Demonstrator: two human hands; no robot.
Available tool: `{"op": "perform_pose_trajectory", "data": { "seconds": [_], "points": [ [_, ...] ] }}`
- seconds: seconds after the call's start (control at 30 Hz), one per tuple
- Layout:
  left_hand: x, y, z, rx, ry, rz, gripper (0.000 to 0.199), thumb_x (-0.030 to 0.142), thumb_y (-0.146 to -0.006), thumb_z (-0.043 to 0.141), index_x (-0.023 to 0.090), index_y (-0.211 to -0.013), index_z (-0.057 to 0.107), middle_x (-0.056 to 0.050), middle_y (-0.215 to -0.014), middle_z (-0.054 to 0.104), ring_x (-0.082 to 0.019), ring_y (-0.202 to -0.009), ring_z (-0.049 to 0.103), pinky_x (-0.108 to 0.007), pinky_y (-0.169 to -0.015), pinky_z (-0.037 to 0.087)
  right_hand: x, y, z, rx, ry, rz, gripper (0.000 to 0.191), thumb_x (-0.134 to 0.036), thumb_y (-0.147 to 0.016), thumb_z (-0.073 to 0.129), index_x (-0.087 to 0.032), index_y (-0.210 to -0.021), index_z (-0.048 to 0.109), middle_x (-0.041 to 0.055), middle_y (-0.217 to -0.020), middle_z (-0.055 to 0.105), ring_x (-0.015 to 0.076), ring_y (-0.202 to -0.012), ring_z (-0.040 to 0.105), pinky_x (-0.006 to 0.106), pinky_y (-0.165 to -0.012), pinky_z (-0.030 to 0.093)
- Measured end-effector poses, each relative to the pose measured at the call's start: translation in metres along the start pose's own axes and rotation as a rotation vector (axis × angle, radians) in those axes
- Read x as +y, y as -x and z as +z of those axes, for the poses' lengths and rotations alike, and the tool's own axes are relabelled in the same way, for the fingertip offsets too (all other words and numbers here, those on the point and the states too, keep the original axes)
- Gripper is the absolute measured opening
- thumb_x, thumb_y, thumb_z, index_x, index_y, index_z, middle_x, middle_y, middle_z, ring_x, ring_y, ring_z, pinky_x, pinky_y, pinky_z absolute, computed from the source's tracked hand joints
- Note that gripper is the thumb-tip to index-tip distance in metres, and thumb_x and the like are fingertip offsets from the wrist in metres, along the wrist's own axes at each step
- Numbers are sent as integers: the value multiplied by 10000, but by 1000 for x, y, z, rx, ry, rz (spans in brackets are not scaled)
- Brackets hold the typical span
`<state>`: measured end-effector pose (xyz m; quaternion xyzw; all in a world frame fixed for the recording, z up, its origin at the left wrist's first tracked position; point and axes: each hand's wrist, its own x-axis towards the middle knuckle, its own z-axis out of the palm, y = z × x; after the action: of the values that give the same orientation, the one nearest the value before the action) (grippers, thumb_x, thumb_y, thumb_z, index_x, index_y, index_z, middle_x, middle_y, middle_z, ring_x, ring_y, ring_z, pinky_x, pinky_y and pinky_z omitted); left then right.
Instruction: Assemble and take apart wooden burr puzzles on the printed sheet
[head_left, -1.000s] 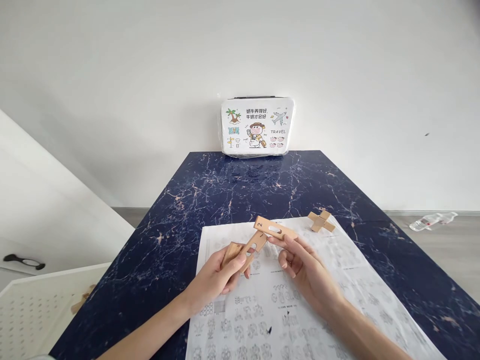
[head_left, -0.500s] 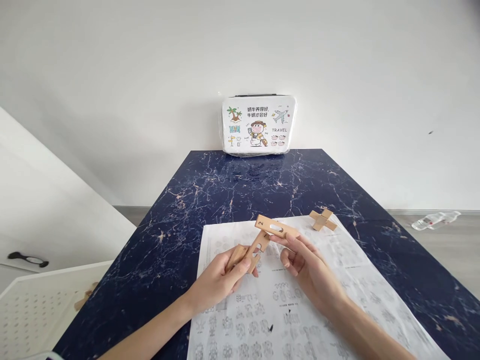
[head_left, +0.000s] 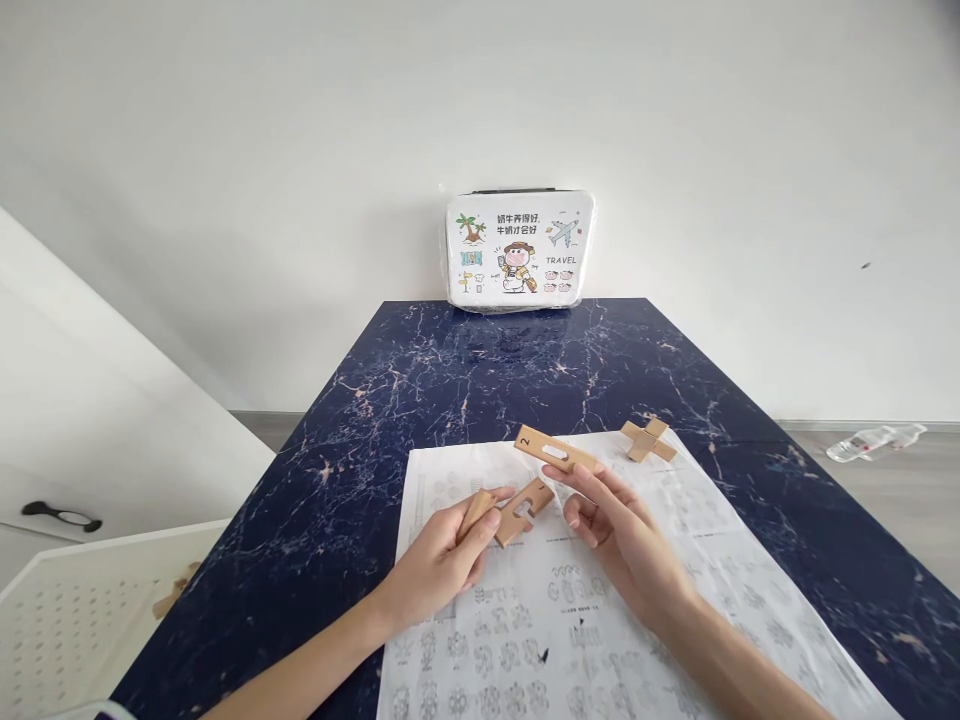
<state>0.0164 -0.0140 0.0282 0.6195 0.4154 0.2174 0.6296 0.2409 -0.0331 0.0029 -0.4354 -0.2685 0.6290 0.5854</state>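
My left hand [head_left: 442, 560] is closed around two wooden puzzle pieces. One is a notched piece [head_left: 516, 518] with a cut-out, pointing up to the right; the other, a shorter-looking block [head_left: 474, 514], is partly covered by my fingers. Between the thumb and fingers of my right hand [head_left: 619, 530] is a slotted wooden puzzle piece [head_left: 534, 443] marked "2", tilted down to the right. The pieces in the two hands are apart. Both hands are above a printed sheet [head_left: 570, 650] of faint puzzle diagrams.
A cross-shaped wooden puzzle [head_left: 646, 440] rests at the sheet's far right corner. The blue marbled table [head_left: 480, 380] reaches to the wall, where a white cartoon case [head_left: 521, 250] stands. At left is a white perforated basket [head_left: 67, 620] with wooden pieces; a plastic bottle [head_left: 874, 441] lies at right.
The notched piece in my left hand has turned so its cut-out face shows more. It has separated from the piece marked "2", which has hardly moved.
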Motion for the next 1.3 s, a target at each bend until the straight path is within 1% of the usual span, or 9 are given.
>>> {"op": "perform_pose_trajectory", "data": {
  "seconds": [0.1, 0.33, 0.47, 0.67, 0.83, 1.0, 1.1, 1.2, 1.3],
  "points": [
    [0, 0, -1, 17, 17, -18, 608, 561, -1067, 438, 146, -1510, 488, 95, -507, 399, -106, -454, 321, -236, -479, 332, 1, 0, -2, -23, 0, 2, 314, -497, -872, 806, -234, -1042, 787, 91, -1312, 715, 114, -640, 530, 282, -526, 389],
    [5, -2, -5, 39, 162, -95, 682, 653, -1051, 371, 142, -1488, 484, 86, -461, 451, -101, -340, 377, -210, -347, 252, 1, 1, -1, -39, 33, 20, 334, -523, -864, 808, -234, -1029, 772, 81, -1278, 729, 117, -625, 518, 287, -536, 390],
    [4, -2, -3, 25, 127, -85, 623, 630, -1057, 379, 146, -1431, 498, 59, -488, 545, -121, -325, 484, -198, -319, 342, -1, 4, 3, -58, 85, 17, 363, -553, -853, 808, -227, -1003, 756, 89, -1176, 760, 122, -600, 510, 298, -532, 370],
    [-5, 0, 2, 236, -201, 39, 492, 599, -1073, 345, 183, -1194, 578, -18, -651, 715, -119, -313, 537, -201, -313, 372, -1, 7, 7, -81, 155, 12, 374, -581, -865, 785, -227, -967, 720, 26, -707, 696, 148, -572, 496, 310, -555, 378],
    [-2, 2, 1, 349, -276, 145, 378, 530, -1091, 361, 204, -1064, 550, 16, -664, 670, -81, -367, 433, -227, -433, 379, -3, 8, 9, -94, 195, 0, 399, -603, -869, 769, -222, -977, 717, 27, -681, 678, 149, -565, 491, 312, -546, 368],
    [-2, 1, -1, 196, 114, 84, 300, 511, -1093, 360, 226, -1119, 450, 58, -735, 539, -76, -496, 320, -241, -515, 280, -2, 8, 9, -94, 227, -2, 406, -596, -886, 754, -205, -993, 726, 33, -662, 678, 149, -562, 500, 313, -546, 379],
    [-6, -1, -2, 50, 326, 54, 169, 351, -1062, 461, 230, -1180, 445, 18, -929, 574, -65, -564, 335, -259, -579, 287, 0, 7, 8, -106, 236, -21, 398, -585, -904, 738, -209, -1032, 722, 76, -864, 756, 144, -581, 537, 308, -539, 401],
    [-7, -2, -3, -36, 449, 81, 285, 222, -1005, 552, 228, -1283, 491, -33, -1089, 572, -75, -659, 435, -290, -670, 346, 0, 7, 7, -118, 245, -39, 421, -586, -912, 724, -212, -1103, 709, 109, -1043, 770, 146, -603, 578, 302, -528, 423],
    [-6, -2, -2, -115, 527, 97, 319, 205, -1020, 575, 214, -1339, 556, -85, -1193, 576, -92, -720, 523, -306, -700, 377, 0, 7, 7, -131, 274, -42, 443, -585, -917, 714, -187, -1111, 705, 85, -805, 754, 166, -601, 597, 299, -538, 449]
  ]
}}
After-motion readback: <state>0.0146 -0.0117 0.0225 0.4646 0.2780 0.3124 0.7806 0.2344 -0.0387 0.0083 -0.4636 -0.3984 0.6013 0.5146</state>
